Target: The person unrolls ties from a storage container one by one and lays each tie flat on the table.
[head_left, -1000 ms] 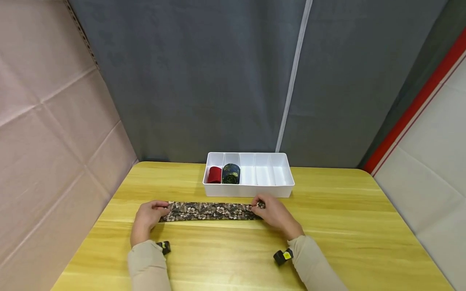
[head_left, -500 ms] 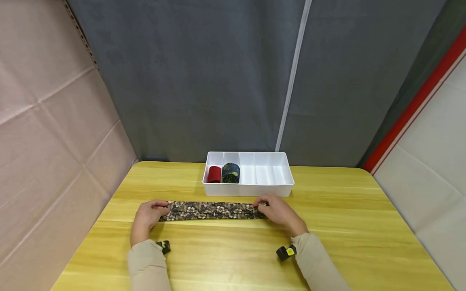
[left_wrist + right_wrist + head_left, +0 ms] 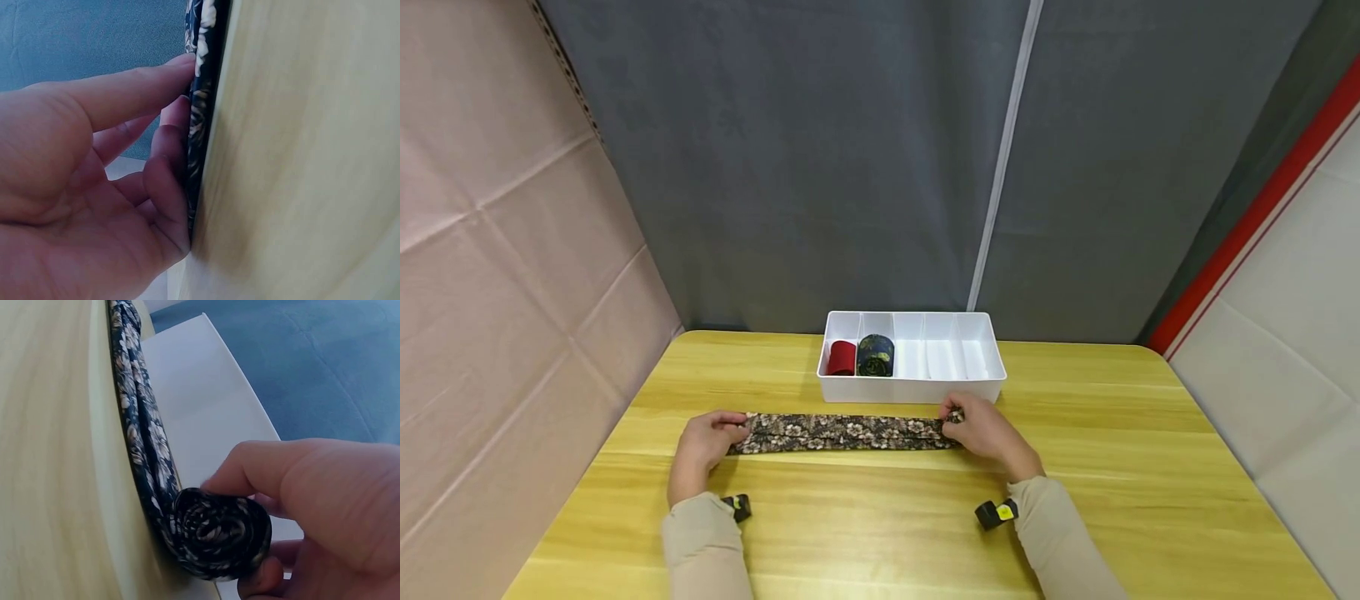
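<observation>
Clad at left in a creased beige sleeve (image 3: 706, 550), at right in a matching sleeve (image 3: 1063, 537). Fitted at left with a small black wrist device (image 3: 742, 508), at right with a blocky black wrist unit (image 3: 988, 517) bearing a yellow patch (image 3: 1004, 512). Bare at left hand (image 3: 702, 447) and right hand (image 3: 987, 431).

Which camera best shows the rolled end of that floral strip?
The right wrist view: the rolled end faces it, spiral plainly visible. The head view shows it small, partly covered by the right hand; the left wrist view doesn't show it.
</observation>
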A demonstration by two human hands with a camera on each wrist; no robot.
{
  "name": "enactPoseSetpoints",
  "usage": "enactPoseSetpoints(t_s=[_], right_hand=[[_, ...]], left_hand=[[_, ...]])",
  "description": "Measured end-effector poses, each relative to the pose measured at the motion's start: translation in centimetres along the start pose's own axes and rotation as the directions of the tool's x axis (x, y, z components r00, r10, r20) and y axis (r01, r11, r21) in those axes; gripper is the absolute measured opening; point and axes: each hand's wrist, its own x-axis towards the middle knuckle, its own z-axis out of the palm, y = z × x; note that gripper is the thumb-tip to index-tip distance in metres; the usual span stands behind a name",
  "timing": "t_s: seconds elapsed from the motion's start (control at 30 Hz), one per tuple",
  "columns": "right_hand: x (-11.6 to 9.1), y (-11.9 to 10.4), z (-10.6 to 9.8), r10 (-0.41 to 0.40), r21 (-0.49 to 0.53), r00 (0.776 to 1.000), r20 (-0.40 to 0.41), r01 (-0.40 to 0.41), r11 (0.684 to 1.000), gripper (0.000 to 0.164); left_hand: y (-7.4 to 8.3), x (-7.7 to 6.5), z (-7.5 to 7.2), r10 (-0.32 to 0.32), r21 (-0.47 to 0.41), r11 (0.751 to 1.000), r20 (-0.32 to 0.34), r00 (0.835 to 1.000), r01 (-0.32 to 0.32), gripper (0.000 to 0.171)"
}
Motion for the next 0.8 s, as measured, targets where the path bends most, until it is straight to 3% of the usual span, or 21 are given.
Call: enactPoseSetpoints(t_s=[0.23, 0.43, 0.8], right_hand=[[-0.1, 0.3, -0.5, -0.026, -0.023, 0.999, 0.035, 0.027, 0.999, 0.014], [-0.4, 0.4, -0.8, 0.026, -0.033, 0.999, 0.043, -0.025, 0.999, 0.011], [-0.8, 0.3, -1.9, 0.077, -0.003, 0.993, 0.093, -0.077, 0.997, 0.021]], left_hand=[[-0.2, 0.0, 0.0, -0.01, 0.003, 1.0, 0.004, 1.0, 0.01, 0.029], [-0.2, 0.0, 0.0, -0.002, -0.012, 1.0, 0.008, 1.0, 0.002, 0.03], [0.0, 0.1, -0.1, -0.007, -0.021, 1.0, 0.015, 1.0, 0.008, 0.031]])
